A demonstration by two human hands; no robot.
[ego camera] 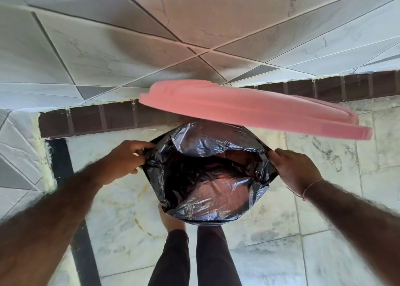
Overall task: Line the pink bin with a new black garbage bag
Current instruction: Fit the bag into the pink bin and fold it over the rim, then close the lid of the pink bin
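Note:
A glossy black garbage bag [207, 173] is spread open over the mouth of the pink bin, whose pink inside [216, 186] shows faintly through the plastic. The bin's body is hidden under the bag. Its pink lid [249, 110] stands raised behind the opening. My left hand [125, 158] pinches the bag's edge on the left side. On the right side my right hand [296, 168] grips the bag's edge. Both hands hold the plastic at the rim.
The bin stands on a pale marble floor [121, 220] against a tiled wall with a dark brown skirting strip [86, 121]. My legs in dark trousers [194, 259] and a foot are just below the bin. A black floor stripe [65, 166] runs along the left.

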